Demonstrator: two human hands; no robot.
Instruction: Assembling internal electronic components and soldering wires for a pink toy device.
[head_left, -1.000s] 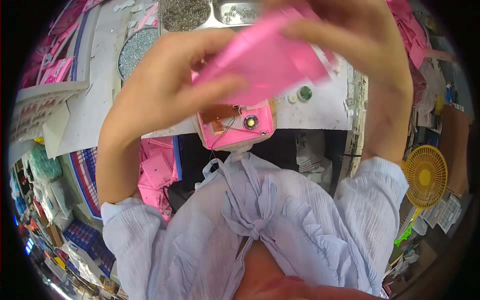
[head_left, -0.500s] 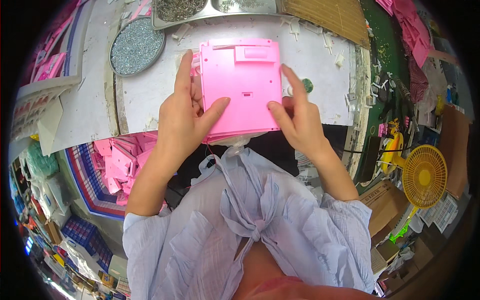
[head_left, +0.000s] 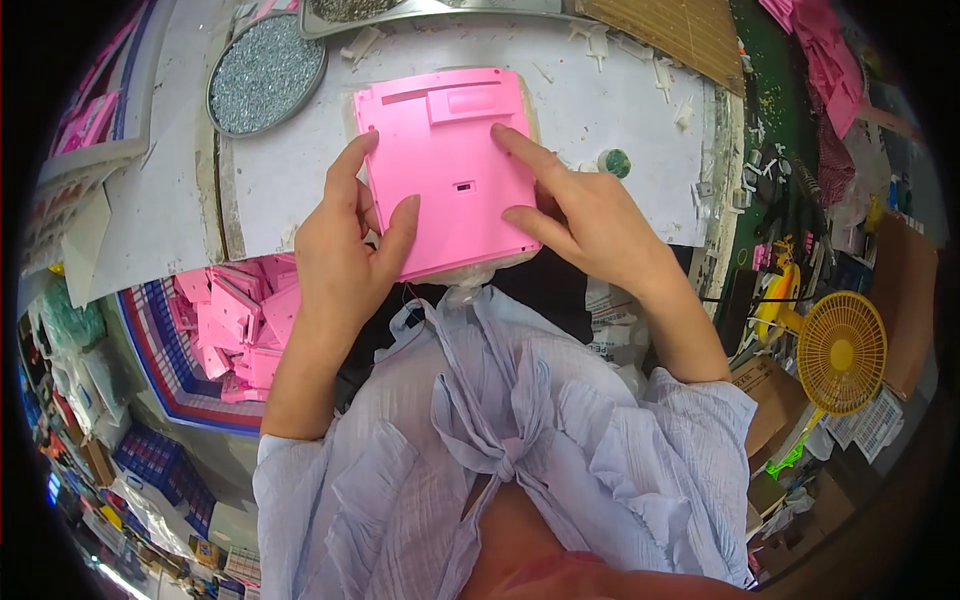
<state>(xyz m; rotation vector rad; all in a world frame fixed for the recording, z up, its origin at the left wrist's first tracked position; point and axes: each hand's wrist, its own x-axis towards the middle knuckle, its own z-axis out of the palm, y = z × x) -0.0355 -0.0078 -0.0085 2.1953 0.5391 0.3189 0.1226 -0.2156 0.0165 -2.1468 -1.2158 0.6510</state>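
Observation:
A flat, squarish pink plastic casing [head_left: 420, 235] lies at the front edge of the white-topped table [head_left: 600, 75]. It has a long slot and a raised block near its far end, and a small dark rectangular opening in the middle. Beneath it shows the rim of a pad wrapped in clear plastic [head_left: 468, 280]. My left hand [head_left: 345, 245] grips the left edge, thumb on top and index finger near the far left corner. Around the right edge is my right hand [head_left: 590, 215], its index finger pressing beside the raised block and its thumb lower on the face.
A round dish of small silvery screws [head_left: 265, 80] stands at the back left, beside a metal tray [head_left: 430, 20]. A small green-topped round object [head_left: 615, 163] and white plastic bits [head_left: 684, 115] lie rightward. Below left, a basket [head_left: 190, 405] holds pink parts [head_left: 235, 310]. A yellow fan [head_left: 842, 352] stands right.
The casing has shifted left and turned slightly, now seated over the pad. My right index finger has come from beside the edge onto the face near the raised block.

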